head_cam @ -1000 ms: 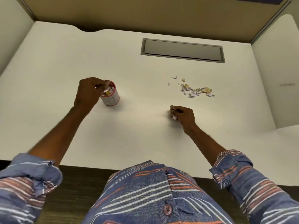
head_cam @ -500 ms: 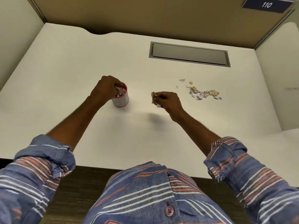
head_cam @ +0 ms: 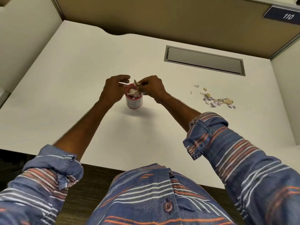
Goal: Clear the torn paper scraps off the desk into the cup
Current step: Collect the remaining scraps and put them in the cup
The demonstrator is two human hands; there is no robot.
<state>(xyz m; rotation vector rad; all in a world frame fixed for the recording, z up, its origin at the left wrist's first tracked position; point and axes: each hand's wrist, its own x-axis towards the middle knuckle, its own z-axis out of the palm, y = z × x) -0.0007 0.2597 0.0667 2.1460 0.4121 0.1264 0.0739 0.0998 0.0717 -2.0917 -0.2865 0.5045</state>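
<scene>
White desk [head_cam: 78, 98], scraps [head_cam: 217, 100] at right; tan partitions [head_cam: 162, 18], grey hatch [head_cam: 204, 61]

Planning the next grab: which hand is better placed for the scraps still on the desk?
Right. The loose pile lies right of the cup, on the right hand's side, once it drops its pinched scraps; the left hand is on the cup's other side.

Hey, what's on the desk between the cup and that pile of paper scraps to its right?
Nothing lies there: in the head view the desk between the cup and the scrap pile is bare; only the right forearm crosses above it.
</scene>
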